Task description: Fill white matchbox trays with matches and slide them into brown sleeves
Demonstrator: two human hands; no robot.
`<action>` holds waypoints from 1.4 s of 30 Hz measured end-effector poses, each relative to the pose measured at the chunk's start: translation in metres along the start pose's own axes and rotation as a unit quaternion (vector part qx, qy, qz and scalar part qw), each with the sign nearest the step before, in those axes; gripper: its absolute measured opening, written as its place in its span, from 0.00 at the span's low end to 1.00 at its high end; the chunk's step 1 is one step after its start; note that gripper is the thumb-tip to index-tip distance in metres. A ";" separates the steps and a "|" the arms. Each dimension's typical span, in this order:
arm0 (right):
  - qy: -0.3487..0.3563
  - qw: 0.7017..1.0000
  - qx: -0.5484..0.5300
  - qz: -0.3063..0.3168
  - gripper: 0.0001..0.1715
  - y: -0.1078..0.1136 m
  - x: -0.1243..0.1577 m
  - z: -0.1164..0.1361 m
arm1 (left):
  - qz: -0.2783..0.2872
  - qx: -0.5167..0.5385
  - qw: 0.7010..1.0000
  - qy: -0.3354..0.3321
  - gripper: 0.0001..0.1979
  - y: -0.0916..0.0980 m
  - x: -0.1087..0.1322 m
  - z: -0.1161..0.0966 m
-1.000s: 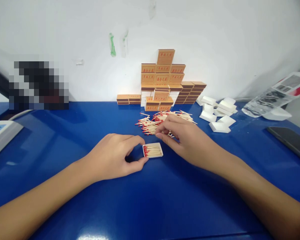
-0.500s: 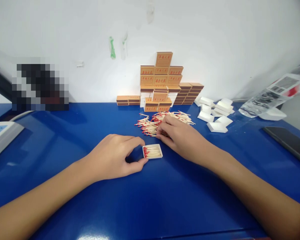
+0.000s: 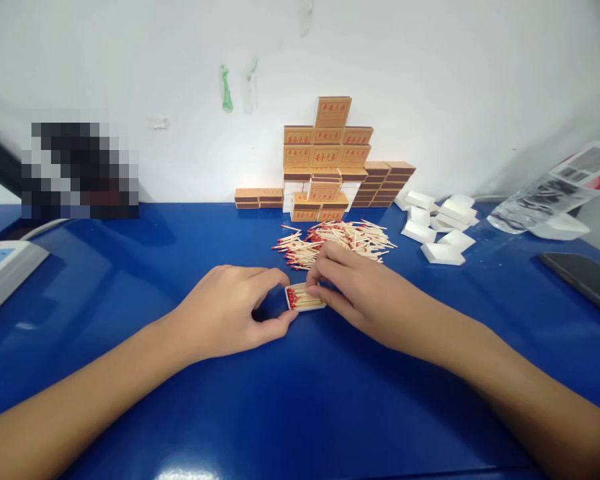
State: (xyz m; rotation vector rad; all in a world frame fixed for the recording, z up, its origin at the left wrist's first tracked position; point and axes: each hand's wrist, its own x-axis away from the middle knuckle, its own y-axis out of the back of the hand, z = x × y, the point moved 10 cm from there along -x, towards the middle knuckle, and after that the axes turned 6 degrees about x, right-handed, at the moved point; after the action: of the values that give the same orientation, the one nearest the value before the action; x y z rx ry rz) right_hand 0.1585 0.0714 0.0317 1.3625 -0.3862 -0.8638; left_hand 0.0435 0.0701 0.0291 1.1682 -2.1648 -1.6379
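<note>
A small white matchbox tray (image 3: 307, 309) lies on the blue table, partly filled with red-tipped matches (image 3: 296, 299) lying side by side, heads to the left. My left hand (image 3: 230, 310) grips the tray's left end between thumb and finger. Over the tray's right part, my right hand (image 3: 365, 290) is closed in a pinch on matches; how many is hidden behind the fingers. Just behind that hand spreads a loose match pile (image 3: 350, 233), its front partly covered by the hand.
Stacked matchboxes (image 3: 325, 157) rise against the wall behind the pile. White empty trays (image 3: 443, 253) lie to the right, near a clear plastic package (image 3: 517, 210) and a dark phone (image 3: 585, 283). A white power strip (image 3: 10, 273) sits at the left edge.
My right hand has moved from the match pile towards me and left, onto the tray. My left hand keeps its hold. The view has shifted slightly.
</note>
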 end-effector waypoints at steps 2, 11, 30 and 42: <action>-0.008 1.000 -0.003 -0.026 0.09 0.004 0.000 -0.005 | 0.000 0.015 1.000 -0.008 0.10 0.000 0.000 -0.003; -0.068 0.996 0.045 -0.030 0.03 -0.010 -0.005 -0.031 | 0.007 0.043 0.999 -0.024 0.10 -0.002 0.002 -0.009; -0.010 0.999 -0.026 0.024 0.06 -0.003 0.002 -0.009 | 0.005 0.000 0.999 0.033 0.10 -0.002 0.001 0.004; -0.023 0.997 -0.064 0.020 0.06 -0.001 0.001 -0.010 | 0.007 0.001 1.000 0.013 0.11 -0.002 0.001 0.000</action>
State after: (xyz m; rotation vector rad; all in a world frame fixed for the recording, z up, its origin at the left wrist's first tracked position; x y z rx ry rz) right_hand 0.1656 0.0779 0.0283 1.2144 -0.3847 -0.8733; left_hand 0.0436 0.0687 0.0275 1.1647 -2.1561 -1.6058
